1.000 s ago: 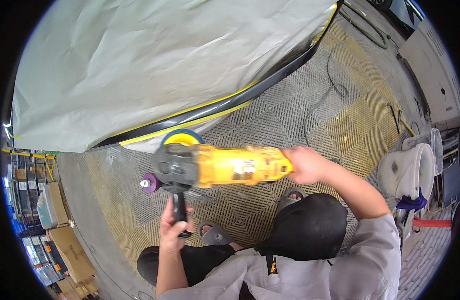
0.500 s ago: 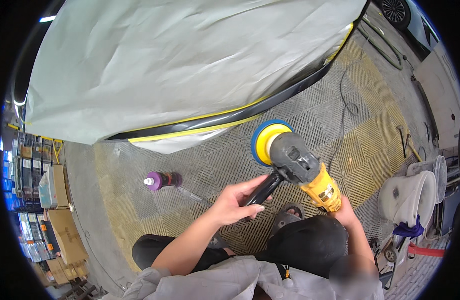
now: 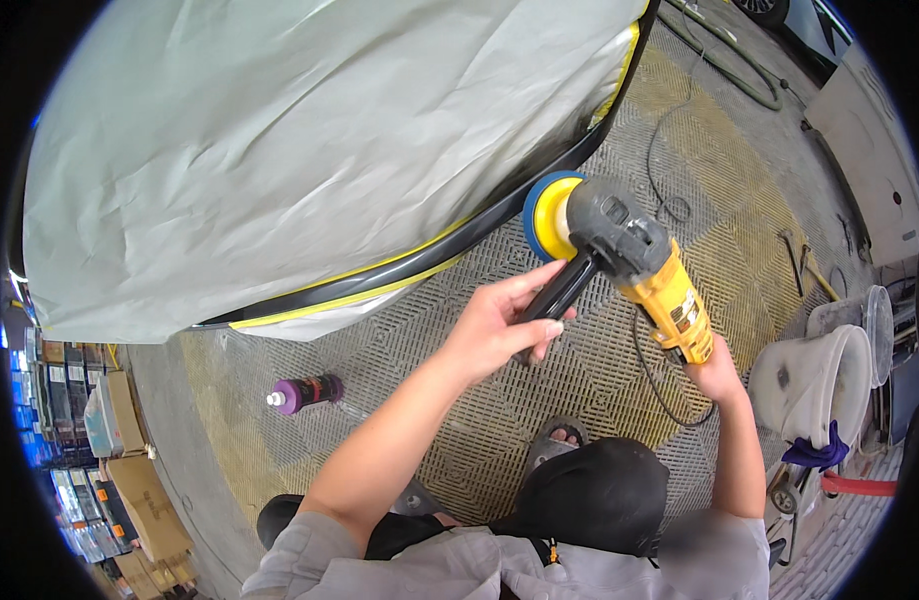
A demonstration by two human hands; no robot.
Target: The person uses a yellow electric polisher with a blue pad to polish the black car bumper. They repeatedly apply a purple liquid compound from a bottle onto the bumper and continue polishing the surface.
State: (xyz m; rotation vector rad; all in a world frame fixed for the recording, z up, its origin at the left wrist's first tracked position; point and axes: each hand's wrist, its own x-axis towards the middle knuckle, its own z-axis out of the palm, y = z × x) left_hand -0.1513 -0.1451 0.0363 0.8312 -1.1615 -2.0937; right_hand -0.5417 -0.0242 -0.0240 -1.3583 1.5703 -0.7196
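Both hands gripping polisher [image 3: 629, 255] (left [image 3: 499, 325] on side handle), purple bottle [image 3: 304, 392] nearby, covered car [image 3: 279, 150]

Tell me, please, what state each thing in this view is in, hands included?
Left hand: closed around the polisher's black side handle.
Right hand: gripping the rear of the yellow polisher.
Polishing pad: raised, facing the car's lower edge; contact cannot be told.
Purple bottle: lying on its side on the grated floor, capped.
Car cover: draped over the body, yellow tape along the edge.
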